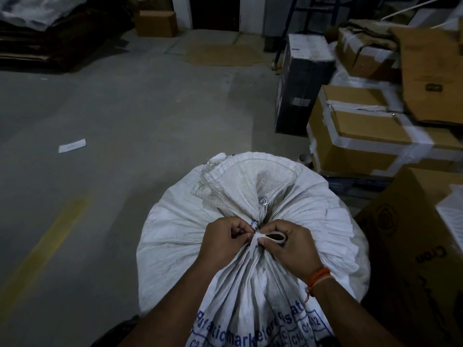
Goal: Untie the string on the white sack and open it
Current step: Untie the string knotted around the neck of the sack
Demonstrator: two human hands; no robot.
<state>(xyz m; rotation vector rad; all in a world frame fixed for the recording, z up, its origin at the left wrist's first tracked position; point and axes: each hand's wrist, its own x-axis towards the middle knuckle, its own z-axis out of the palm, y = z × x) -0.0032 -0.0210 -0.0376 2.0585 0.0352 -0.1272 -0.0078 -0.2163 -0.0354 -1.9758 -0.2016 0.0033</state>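
A large white woven sack (313, 221) with blue print stands full on the floor in front of me. Its neck is gathered tight, and the loose top fans out beyond the tie, with a metal eyelet (263, 199) showing. A flat white string (271, 237) is knotted around the neck, with a loop standing out to the right. My left hand (225, 242) pinches the string at the left of the knot. My right hand (292, 249), with an orange thread band on the wrist, grips the string at the foot of the loop.
Taped cardboard boxes (363, 136) are stacked at the right, with a dark box (304, 83) behind them and a big carton (413, 246) close to the sack. Grey concrete floor (125, 108) lies to the left with a yellow line (45, 246) and a paper slip (72, 145).
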